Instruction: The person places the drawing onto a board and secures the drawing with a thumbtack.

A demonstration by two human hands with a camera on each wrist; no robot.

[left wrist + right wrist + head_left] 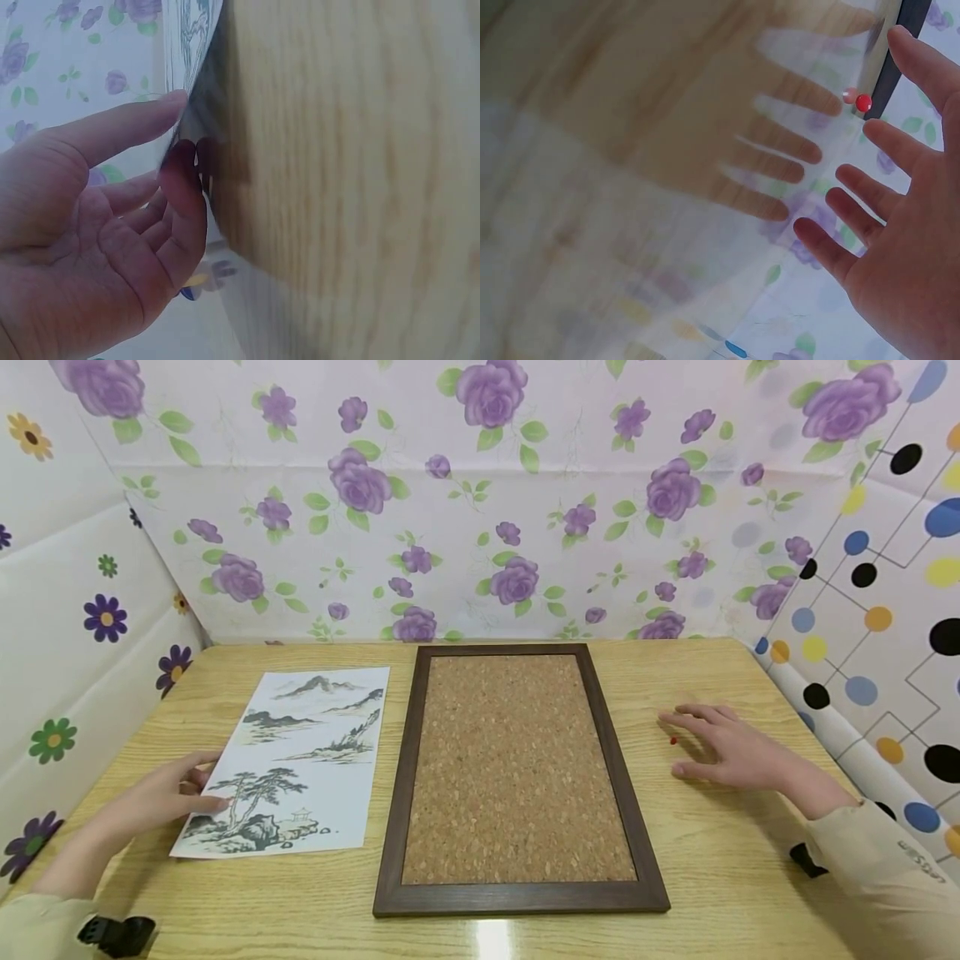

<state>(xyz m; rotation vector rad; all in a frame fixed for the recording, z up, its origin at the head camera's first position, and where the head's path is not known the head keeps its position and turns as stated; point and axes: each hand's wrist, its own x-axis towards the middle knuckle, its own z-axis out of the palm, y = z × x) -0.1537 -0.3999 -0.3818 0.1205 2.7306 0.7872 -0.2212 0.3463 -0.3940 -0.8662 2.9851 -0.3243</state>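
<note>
My left hand (161, 793) pinches the lower left edge of a sheet of paper (341, 814) printed with an ink landscape of mountains and pines. The thumb lies on top and the fingers are underneath; in the left wrist view that edge of the paper (196, 45) is lifted off the table. At the right, my right hand (723, 747) is spread with its fingers apart and holds nothing. A small red pushpin (863, 103) stands on the table between its thumb and index finger, apart from both. A cork board (517, 768) in a dark brown frame lies between the hands.
The light wood table (705, 877) is glossy and reflects the right hand. Purple-flowered cloth (465, 527) hangs behind it, with patterned cloths on both sides. Each sleeve has a black strap device (120, 935) near the wrist.
</note>
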